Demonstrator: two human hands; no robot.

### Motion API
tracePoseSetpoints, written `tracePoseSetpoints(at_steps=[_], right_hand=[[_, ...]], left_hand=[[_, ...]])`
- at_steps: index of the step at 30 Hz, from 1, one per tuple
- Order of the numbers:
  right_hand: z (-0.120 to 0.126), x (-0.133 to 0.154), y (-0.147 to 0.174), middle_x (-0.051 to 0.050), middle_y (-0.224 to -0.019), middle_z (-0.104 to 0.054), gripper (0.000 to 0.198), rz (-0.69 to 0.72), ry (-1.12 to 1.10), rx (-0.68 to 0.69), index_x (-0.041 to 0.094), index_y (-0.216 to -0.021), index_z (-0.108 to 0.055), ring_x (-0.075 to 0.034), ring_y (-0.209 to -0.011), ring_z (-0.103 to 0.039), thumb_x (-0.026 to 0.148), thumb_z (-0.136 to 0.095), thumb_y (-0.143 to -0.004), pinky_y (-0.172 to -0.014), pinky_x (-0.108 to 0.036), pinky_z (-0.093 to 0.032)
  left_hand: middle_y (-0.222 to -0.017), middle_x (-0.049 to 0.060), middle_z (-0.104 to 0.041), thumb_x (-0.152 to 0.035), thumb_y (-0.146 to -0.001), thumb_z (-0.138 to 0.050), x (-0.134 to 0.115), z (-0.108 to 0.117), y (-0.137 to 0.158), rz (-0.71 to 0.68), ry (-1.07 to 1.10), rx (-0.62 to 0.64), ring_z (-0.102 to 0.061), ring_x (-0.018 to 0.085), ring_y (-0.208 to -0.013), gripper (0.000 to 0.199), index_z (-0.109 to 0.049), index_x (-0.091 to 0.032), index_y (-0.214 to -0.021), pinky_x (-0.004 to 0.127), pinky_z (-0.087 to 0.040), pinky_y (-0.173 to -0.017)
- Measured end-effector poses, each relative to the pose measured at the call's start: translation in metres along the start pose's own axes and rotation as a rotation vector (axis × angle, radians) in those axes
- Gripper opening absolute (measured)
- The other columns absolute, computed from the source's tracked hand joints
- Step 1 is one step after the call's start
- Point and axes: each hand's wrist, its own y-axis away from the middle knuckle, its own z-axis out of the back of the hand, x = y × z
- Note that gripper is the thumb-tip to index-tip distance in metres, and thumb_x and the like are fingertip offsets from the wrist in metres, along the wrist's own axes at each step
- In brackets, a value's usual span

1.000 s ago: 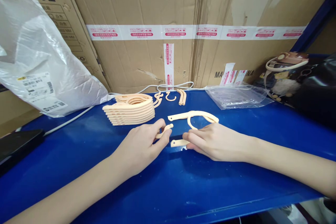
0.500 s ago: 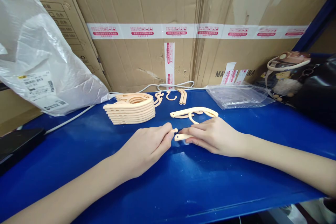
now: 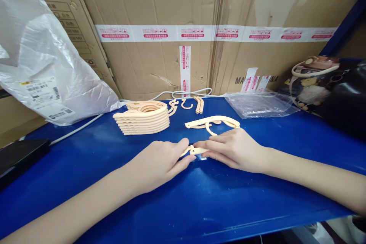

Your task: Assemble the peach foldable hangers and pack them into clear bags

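Between thumb and fingers, my left hand [image 3: 162, 164] pinches a small cream plastic hanger hook [image 3: 185, 150], mostly covered by the fingers. Facing it, my right hand [image 3: 233, 148] grips a cream hanger arm [image 3: 199, 151] with a small hole near its tip. The hook's end meets that tip; whether they are joined I cannot tell. Just beyond the right hand lies a folded cream hanger [image 3: 213, 120] with its hook towards me. A stack of folded hangers [image 3: 144, 122] stands farther back on the left.
Loose hooks [image 3: 187, 104] and short curved arms [image 3: 198, 105] lie at the back of the blue table [image 3: 177, 209]. A clear plastic bag [image 3: 257, 106], a bottle [image 3: 313, 84], a white parcel bag [image 3: 51, 65], a black device [image 3: 23, 160] and a white cable [image 3: 76, 129] surround the work area.
My left hand has turned slightly and brought the hook against the tip of the hanger arm. My right hand has barely moved. The stack and loose pieces stay put.
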Motion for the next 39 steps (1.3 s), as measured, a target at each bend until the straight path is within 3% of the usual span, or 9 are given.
tracePoseSetpoints(at_steps=[5, 11, 19, 39], right_hand=[[0.001, 0.001, 0.001, -0.002, -0.082, -0.072, 0.033, -0.03, -0.064, 0.025, 0.02, -0.121, -0.06, -0.013, -0.06, -0.063, 0.032, -0.038, -0.1, -0.055, -0.024, -0.04], [0.001, -0.001, -0.001, -0.002, -0.093, -0.073, 0.033, -0.054, -0.193, 0.067, 0.021, -0.12, -0.061, -0.014, -0.075, -0.065, 0.033, -0.037, -0.1, -0.062, -0.024, -0.042], [0.006, 0.0, -0.001, -0.002, -0.094, -0.073, 0.03, -0.095, -0.324, 0.107, 0.022, -0.115, -0.064, -0.013, -0.076, -0.063, 0.033, -0.04, -0.1, -0.066, -0.023, -0.042], [0.004, 0.002, 0.0, 0.0, -0.082, -0.072, 0.031, -0.019, -0.236, 0.027, 0.017, -0.118, -0.062, -0.012, -0.065, -0.057, 0.031, -0.041, -0.1, -0.059, -0.022, -0.037]], left_hand=[[-0.064, 0.001, -0.063, -0.033, -0.099, -0.037, 0.0, -0.004, 0.0, -0.032, -0.208, -0.024, -0.062, 0.021, -0.051, 0.02, -0.044, -0.02, -0.085, 0.026, -0.024, -0.042], [-0.061, 0.001, -0.06, -0.029, -0.1, -0.03, 0.003, -0.01, 0.001, -0.17, -0.35, -0.197, -0.06, 0.018, -0.048, 0.026, -0.043, -0.019, -0.08, 0.026, -0.026, -0.04], [-0.059, -0.001, -0.054, -0.025, -0.101, -0.019, 0.003, -0.011, 0.003, -0.258, -0.539, -0.413, -0.056, 0.014, -0.045, 0.035, -0.044, -0.019, -0.077, 0.028, -0.028, -0.04], [-0.053, -0.004, -0.049, -0.029, -0.099, -0.031, 0.0, -0.01, 0.006, -0.261, -0.458, -0.531, -0.053, 0.013, -0.043, 0.035, -0.047, -0.02, -0.069, 0.029, -0.028, -0.042]])
